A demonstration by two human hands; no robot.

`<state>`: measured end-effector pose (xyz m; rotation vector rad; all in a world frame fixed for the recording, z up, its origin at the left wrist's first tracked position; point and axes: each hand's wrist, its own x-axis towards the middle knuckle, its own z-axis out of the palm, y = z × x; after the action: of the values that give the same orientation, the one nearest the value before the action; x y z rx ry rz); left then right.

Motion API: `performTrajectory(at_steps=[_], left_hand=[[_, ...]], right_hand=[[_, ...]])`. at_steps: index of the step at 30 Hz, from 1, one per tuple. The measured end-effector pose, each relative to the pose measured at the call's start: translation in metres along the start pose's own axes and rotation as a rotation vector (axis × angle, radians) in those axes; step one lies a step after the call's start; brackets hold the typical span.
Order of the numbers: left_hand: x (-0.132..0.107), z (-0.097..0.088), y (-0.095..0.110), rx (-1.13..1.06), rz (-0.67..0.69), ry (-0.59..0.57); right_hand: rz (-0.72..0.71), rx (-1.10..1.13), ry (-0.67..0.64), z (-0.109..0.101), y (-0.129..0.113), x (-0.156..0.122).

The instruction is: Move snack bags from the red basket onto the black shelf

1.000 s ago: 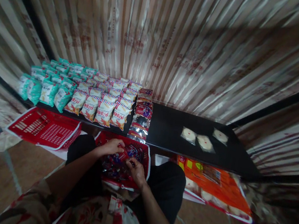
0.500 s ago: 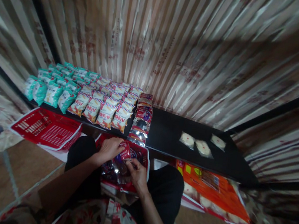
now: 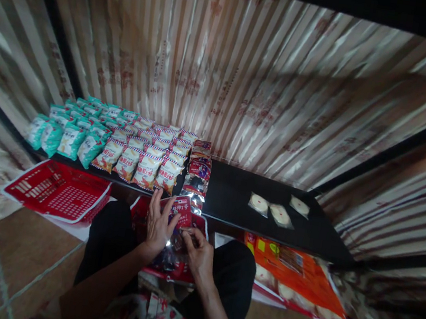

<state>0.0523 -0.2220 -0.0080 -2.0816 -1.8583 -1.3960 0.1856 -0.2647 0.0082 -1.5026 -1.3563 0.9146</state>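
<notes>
Over a red basket [image 3: 178, 276] between my knees, a red snack packet [image 3: 182, 210] with white lettering is held up. My right hand [image 3: 199, 253] pinches its right side between thumb and fingers. At the packet's left, my left hand [image 3: 157, 226] has its fingers stretched out and apart, with the thumb close to or touching the packet; the exact contact is unclear. More dark, shiny packets lie inside the basket, partly covered by my hands. Just beyond, similar red and dark packets [image 3: 198, 173] form a column on the black shelf [image 3: 228, 188].
White shrimp-snack bags [image 3: 147, 170] and teal bags [image 3: 72, 139] stand in rows on the shelf's left. Several round, pale wrapped items [image 3: 280, 215] lie on its right. A red basket [image 3: 56, 190] sits low left; an orange package [image 3: 299, 276] is low right.
My left hand has gone from gripping the packet to spread fingers beside it. The packet is tipped more upright, its lettering showing. The camera view has shifted slightly.
</notes>
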Motion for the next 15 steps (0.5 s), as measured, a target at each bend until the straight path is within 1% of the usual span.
performTrajectory(at_steps=[3, 6, 10, 12, 15], left_hand=[[-0.003, -0.001, 0.009, -0.048, -0.002, 0.033], [-0.005, -0.002, 0.016, -0.088, -0.016, 0.035], [-0.006, -0.003, 0.022, -0.130, -0.066, 0.014], [-0.007, -0.003, 0.024, -0.162, -0.121, -0.008], [-0.009, -0.003, 0.028, -0.223, -0.259, -0.076]], right_hand=[[0.006, -0.017, 0.051, -0.003, -0.003, 0.000], [-0.008, -0.070, 0.117, -0.006, -0.007, 0.000], [-0.042, -0.092, 0.118, -0.008, -0.015, 0.000], [-0.039, -0.119, 0.121, -0.008, -0.018, -0.001], [-0.024, -0.155, 0.144, -0.006, -0.022, -0.002]])
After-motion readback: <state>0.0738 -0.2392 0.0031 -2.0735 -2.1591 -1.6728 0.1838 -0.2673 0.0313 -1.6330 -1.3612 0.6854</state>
